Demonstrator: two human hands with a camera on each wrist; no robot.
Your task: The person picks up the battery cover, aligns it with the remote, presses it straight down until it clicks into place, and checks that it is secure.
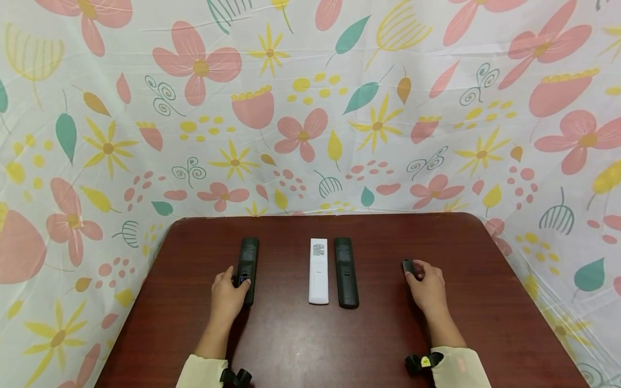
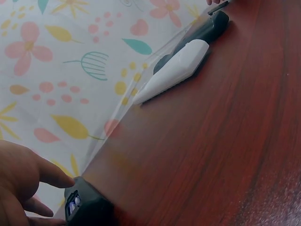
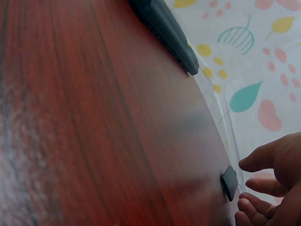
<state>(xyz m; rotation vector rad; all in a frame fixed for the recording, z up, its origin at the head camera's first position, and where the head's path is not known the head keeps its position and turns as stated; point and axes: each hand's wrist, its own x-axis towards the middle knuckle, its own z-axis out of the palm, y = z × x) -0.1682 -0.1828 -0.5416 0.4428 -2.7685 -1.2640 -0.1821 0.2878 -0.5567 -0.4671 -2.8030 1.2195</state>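
A black remote control (image 1: 249, 258) lies on the table's left side, its battery compartment (image 2: 74, 205) uncovered, with something shiny inside. My left hand (image 1: 229, 295) holds this remote by its lower half, thumb on the right edge and fingers at the left. Over at the right, a small black battery cover (image 3: 229, 183) lies on the table. Beside it is my right hand (image 1: 429, 288); in the right wrist view the thumb (image 3: 263, 157) and fingers are spread just apart from the cover. In the middle lie a white remote (image 1: 318, 277) and a second black remote (image 1: 346, 275), both back side up.
The dark brown wooden table (image 1: 291, 345) ends at the back against a white floral curtain (image 1: 301, 178), which also hangs at both sides. Black wrist cameras (image 1: 419, 364) are strapped to both wrists, over pale sleeves (image 1: 461, 369).
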